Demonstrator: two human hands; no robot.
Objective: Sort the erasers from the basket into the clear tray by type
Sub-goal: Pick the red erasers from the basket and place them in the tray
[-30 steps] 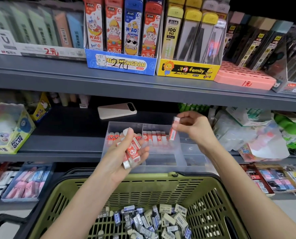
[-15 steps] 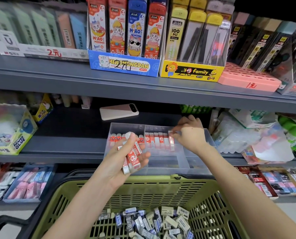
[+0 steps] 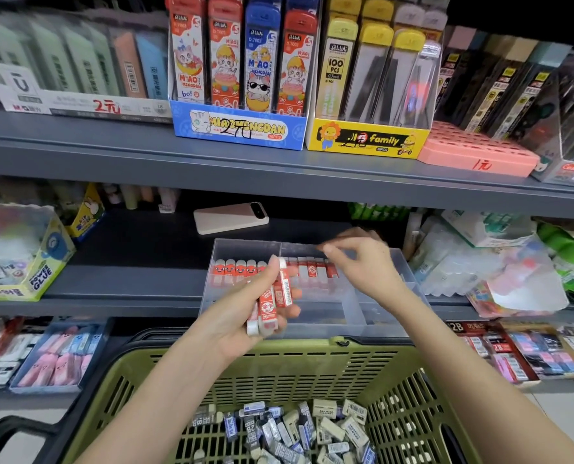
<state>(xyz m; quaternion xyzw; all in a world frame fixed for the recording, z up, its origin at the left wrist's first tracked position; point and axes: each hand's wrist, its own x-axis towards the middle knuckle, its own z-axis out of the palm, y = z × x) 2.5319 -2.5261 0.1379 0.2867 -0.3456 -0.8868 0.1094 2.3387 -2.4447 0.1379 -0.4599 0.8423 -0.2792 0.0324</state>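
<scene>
On the middle grey metal shelf [image 3: 128,283], a clear plastic tray with dividers [image 3: 352,309] is set at the front edge, just beyond the far rim of an olive-green slotted plastic basket [image 3: 278,351]. In the tray's back-left compartment, a row of upright erasers with red cartoon-face sleeves [image 3: 235,269] is lined up. In the back-right compartment, a row of red-and-white sleeved erasers [image 3: 312,270] is stood on end.

A handful of red-and-white erasers [image 3: 272,303] is gripped in the left hand [image 3: 235,319], with the thumb laid along the top and the fingers curled underneath. It is held in front of the tray's left half and above the basket rim. The right hand [image 3: 366,269] is held over the back-right compartment, just above the row there. Its thumb and forefinger are drawn together at the tips, but they are blurred, so whether anything is pinched cannot be told.

A loose heap of blue-and-white and cream sleeved erasers [image 3: 295,426] is piled on the basket floor. Behind the tray, a beige phone [image 3: 230,217] is laid flat on the shelf.
</scene>
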